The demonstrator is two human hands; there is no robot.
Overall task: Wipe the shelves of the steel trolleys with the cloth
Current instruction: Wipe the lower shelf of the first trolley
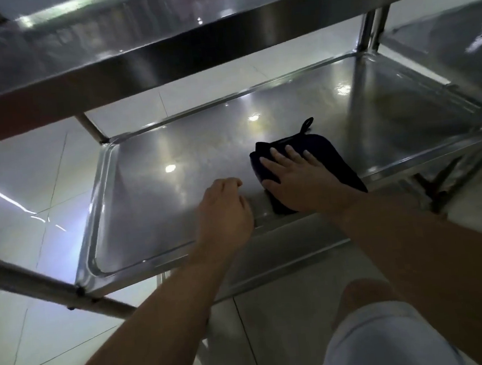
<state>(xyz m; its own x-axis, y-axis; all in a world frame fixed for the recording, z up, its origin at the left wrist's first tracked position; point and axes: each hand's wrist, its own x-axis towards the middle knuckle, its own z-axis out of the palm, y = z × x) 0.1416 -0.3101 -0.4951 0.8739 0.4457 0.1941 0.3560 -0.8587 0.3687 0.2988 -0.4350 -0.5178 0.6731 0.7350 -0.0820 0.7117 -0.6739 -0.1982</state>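
Observation:
A dark folded cloth [331,156] with a small hanging loop lies on the lower shelf [153,199] of a steel trolley, near the shelf's front edge. My right hand [295,180] presses flat on the cloth with straight, spread fingers. Just left of it, my left hand [225,210] hovers over the front rim of the shelf. Its fingers are curled under and hold nothing. The shelf is shiny and reflects ceiling lights.
The trolley's upper shelf [161,40] overhangs the far part of the view. A second steel trolley [456,44] stands to the right. Trolley legs [46,286] cross at the left. Pale floor tiles [28,185] surround the trolley. My knee [370,317] is at the bottom right.

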